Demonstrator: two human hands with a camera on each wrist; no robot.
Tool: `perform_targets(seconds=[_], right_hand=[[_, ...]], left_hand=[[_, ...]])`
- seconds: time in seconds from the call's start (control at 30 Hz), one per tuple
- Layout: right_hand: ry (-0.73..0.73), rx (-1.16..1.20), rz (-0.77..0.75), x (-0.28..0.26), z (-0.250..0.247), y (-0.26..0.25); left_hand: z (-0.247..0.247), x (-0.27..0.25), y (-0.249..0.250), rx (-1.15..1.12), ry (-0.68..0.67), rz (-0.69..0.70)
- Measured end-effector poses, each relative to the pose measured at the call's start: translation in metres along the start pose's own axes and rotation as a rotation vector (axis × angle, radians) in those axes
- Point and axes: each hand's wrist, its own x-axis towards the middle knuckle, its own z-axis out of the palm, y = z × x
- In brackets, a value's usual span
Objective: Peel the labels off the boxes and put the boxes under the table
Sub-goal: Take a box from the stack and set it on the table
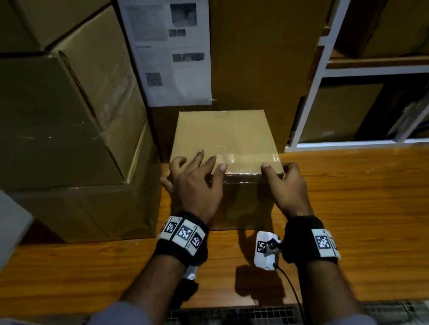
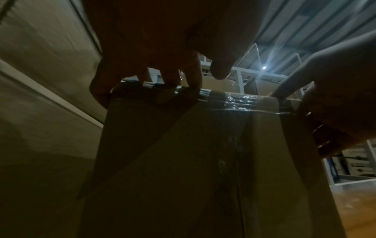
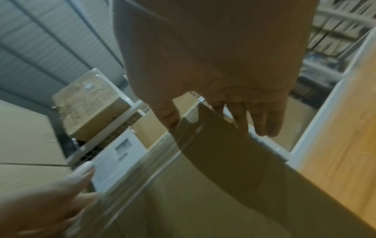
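A small taped cardboard box (image 1: 220, 134) stands on the wooden table (image 1: 376, 210), with no label visible on its top or near face. My left hand (image 1: 195, 172) rests on its near left top edge, fingers spread over the clear tape. My right hand (image 1: 281, 175) grips the near right corner, thumb on top and fingers down the side. In the left wrist view the box front (image 2: 203, 161) fills the frame. Behind it a large box carries a white printed label (image 1: 169, 43), also seen in the right wrist view as the label (image 3: 116, 159).
Large cardboard boxes (image 1: 40, 116) are stacked at the left, touching the small box's side. A white shelf rack (image 1: 331, 67) with more boxes stands at the right. A wire mesh panel (image 1: 254, 316) shows below the table's near edge.
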Motion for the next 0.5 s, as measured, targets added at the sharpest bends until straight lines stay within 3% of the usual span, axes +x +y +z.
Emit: perform_targets(seconds=[0.23, 0.37, 0.5], right_hand=[[0.062, 0.032, -0.088, -0.008, -0.018, -0.001], [0.085, 0.005, -0.229, -0.011, -0.026, -0.010], [0.112, -0.041, -0.378, -0.010, -0.035, -0.025]], left_hand=[[0.000, -0.003, 0.015, -0.018, -0.048, 0.043], [-0.002, -0.008, 0.024, -0.027, -0.071, 0.030], [-0.007, -0.008, 0.028, -0.201, -0.116, -0.023]])
